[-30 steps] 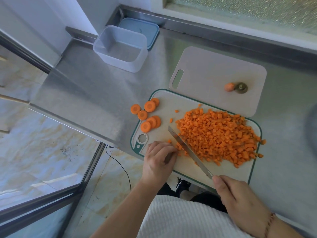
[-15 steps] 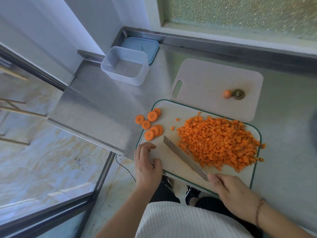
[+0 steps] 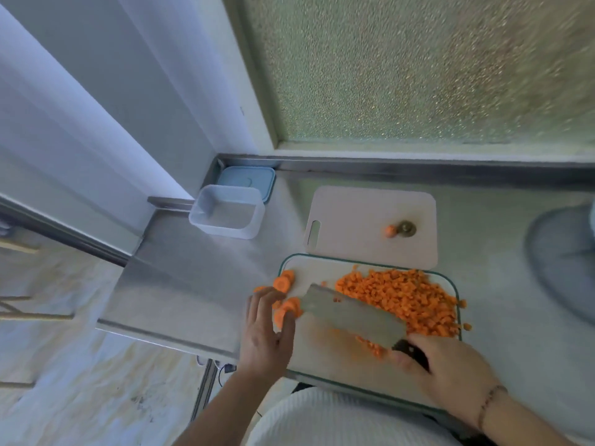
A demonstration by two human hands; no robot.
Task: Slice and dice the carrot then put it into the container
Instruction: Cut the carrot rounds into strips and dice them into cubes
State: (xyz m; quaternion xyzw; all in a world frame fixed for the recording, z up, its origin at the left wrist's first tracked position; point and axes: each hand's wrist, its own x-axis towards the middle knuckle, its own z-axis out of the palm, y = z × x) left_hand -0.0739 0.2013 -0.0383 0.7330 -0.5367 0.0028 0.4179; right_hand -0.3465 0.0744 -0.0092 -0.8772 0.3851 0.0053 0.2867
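A person stands at a shiny metal counter (image 3: 199, 284) with a green-edged cutting board (image 3: 325, 358) right in front. The right hand (image 3: 450, 371) has its fingers curled tight around the dark handle of a big flat cleaver (image 3: 351, 313), and the blade points toward 10 o'clock across the board. The left hand (image 3: 267, 329) sits at the board's 9 o'clock edge with its fingers mostly straight and close together, touching a few round carrot slices (image 3: 286, 304). I cannot tell if it is really pinching one, because the picture is blurry there. A big pile of diced carrot (image 3: 402, 297) fills the board from 12 to 3 o'clock, just past the blade. More slices lie at the board's 10 o'clock corner, half off the edge. The empty clear plastic container (image 3: 225, 210) waits at 10 o'clock, well apart from the board, and its blue lid (image 3: 248, 178) lies just behind it. A plain white cutting board (image 3: 370, 207) at 12 o'clock holds the cut-off carrot ends (image 3: 399, 229). It looks like most of the dicing is done and only the last slices are left. Next, the left hand should gather those slices under the blade, with fingertips tucked away from the sharp edge. After that, all the little bits must go in the container.
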